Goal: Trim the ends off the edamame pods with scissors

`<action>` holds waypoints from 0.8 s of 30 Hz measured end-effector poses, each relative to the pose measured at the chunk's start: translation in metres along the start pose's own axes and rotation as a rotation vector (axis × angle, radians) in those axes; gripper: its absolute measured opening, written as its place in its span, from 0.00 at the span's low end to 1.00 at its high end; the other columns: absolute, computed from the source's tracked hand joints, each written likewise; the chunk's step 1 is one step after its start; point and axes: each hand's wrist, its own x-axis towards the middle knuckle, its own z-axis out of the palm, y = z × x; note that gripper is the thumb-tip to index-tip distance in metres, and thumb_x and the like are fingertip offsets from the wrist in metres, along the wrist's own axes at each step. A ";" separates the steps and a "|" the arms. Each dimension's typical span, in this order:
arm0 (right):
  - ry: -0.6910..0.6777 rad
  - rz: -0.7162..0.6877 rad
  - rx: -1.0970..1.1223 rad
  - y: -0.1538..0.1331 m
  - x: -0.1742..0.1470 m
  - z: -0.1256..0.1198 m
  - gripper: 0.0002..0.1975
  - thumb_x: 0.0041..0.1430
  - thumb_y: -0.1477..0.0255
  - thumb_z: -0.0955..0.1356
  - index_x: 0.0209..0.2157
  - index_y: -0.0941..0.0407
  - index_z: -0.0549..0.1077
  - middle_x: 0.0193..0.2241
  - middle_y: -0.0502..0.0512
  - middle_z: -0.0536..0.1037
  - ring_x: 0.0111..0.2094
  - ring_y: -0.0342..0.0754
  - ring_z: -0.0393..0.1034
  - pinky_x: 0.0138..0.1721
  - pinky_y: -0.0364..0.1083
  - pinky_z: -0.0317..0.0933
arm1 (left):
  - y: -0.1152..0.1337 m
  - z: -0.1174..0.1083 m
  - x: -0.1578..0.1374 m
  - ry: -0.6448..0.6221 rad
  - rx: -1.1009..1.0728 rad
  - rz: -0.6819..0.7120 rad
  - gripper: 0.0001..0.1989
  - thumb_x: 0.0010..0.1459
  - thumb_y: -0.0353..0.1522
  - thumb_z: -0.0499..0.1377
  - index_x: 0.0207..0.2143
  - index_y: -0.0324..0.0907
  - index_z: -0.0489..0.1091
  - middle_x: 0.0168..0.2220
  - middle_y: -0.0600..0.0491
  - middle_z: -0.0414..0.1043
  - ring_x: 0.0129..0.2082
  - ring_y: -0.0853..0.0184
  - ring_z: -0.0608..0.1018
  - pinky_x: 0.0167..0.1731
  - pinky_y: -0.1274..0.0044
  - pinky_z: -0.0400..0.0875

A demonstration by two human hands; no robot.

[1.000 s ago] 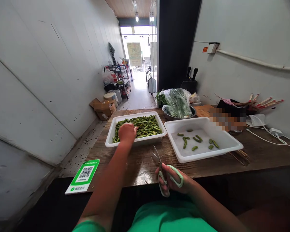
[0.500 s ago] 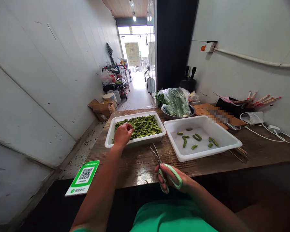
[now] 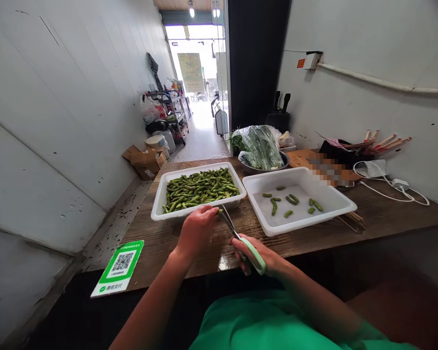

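My left hand (image 3: 198, 227) holds a green bean pod over the wooden table, just in front of the left white tray (image 3: 159, 199) heaped with green pods (image 3: 199, 187). My right hand (image 3: 260, 255) grips green-handled scissors (image 3: 243, 239). Their blades point up and left and meet the pod end at my left fingertips. To the right, a second white tray (image 3: 324, 210) holds several trimmed pods (image 3: 290, 200).
A metal bowl with bagged greens (image 3: 262, 148) stands behind the trays. A cutting board (image 3: 306, 158), chopsticks (image 3: 383, 143) and a white cable (image 3: 394, 185) lie at the right. A green QR-code sign (image 3: 118, 267) sits at the table's near left corner. A corridor with boxes (image 3: 146, 161) runs ahead.
My left hand has come out of the full tray with a pod and drawn back toward me. The scissors have moved up to meet it and their blades have come together.
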 end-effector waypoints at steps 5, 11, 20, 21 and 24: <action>0.039 -0.030 -0.058 -0.005 -0.004 0.002 0.23 0.53 0.49 0.63 0.29 0.56 0.60 0.19 0.43 0.64 0.14 0.37 0.59 0.13 0.37 0.55 | 0.008 0.010 -0.015 -0.068 0.071 0.031 0.13 0.60 0.28 0.49 0.39 0.38 0.73 0.38 0.45 0.74 0.37 0.63 0.76 0.38 0.73 0.71; 0.033 -0.054 -0.092 -0.006 -0.005 0.002 0.24 0.53 0.48 0.63 0.26 0.56 0.59 0.16 0.42 0.63 0.11 0.36 0.58 0.11 0.37 0.51 | 0.007 0.012 -0.019 -0.201 0.143 0.005 0.15 0.56 0.23 0.52 0.44 0.40 0.71 0.45 0.44 0.72 0.45 0.62 0.73 0.45 0.71 0.69; 0.047 -0.071 -0.161 -0.004 -0.004 0.001 0.24 0.53 0.49 0.64 0.23 0.56 0.58 0.11 0.41 0.61 0.10 0.36 0.57 0.09 0.36 0.49 | 0.017 0.010 -0.020 -0.276 0.192 -0.001 0.17 0.54 0.22 0.53 0.47 0.37 0.69 0.46 0.42 0.72 0.45 0.60 0.73 0.46 0.70 0.67; 0.049 -0.070 -0.145 -0.004 -0.004 0.002 0.24 0.52 0.49 0.64 0.23 0.56 0.58 0.11 0.41 0.61 0.10 0.36 0.57 0.09 0.36 0.49 | 0.018 0.010 -0.021 -0.276 0.197 0.000 0.17 0.55 0.22 0.53 0.47 0.36 0.69 0.46 0.42 0.72 0.45 0.59 0.73 0.46 0.70 0.67; 0.069 -0.044 -0.057 -0.004 -0.004 0.004 0.24 0.49 0.48 0.66 0.25 0.56 0.60 0.14 0.41 0.62 0.10 0.37 0.57 0.09 0.37 0.53 | 0.018 0.012 -0.023 -0.276 0.198 0.012 0.16 0.55 0.22 0.53 0.46 0.36 0.69 0.46 0.42 0.72 0.46 0.59 0.73 0.47 0.70 0.67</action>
